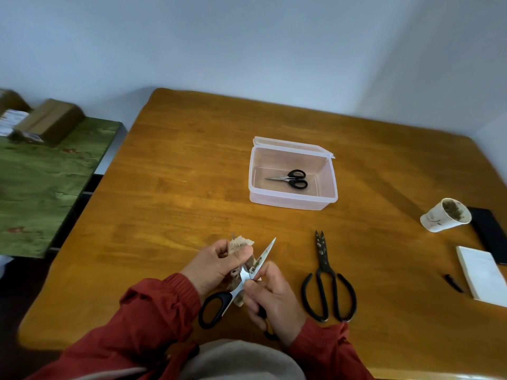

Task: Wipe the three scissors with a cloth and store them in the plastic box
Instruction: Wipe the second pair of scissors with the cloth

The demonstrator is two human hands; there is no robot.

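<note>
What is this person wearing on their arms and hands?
Long red sleeves of crinkly jacket fabric cover both arms; the left sleeve ends in a ribbed knit cuff, and the right sleeve matches it in colour. The left hand and right hand are bare: no gloves, no ring or watch showing.

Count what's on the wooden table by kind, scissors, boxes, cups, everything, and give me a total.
Scissors: 3, small pair, held pair, large pair
Plastic box: 1
Cloth: 1
Paper cup: 1
White pad: 1
Flat black object: 1
Small black object: 1
Total: 9
</note>
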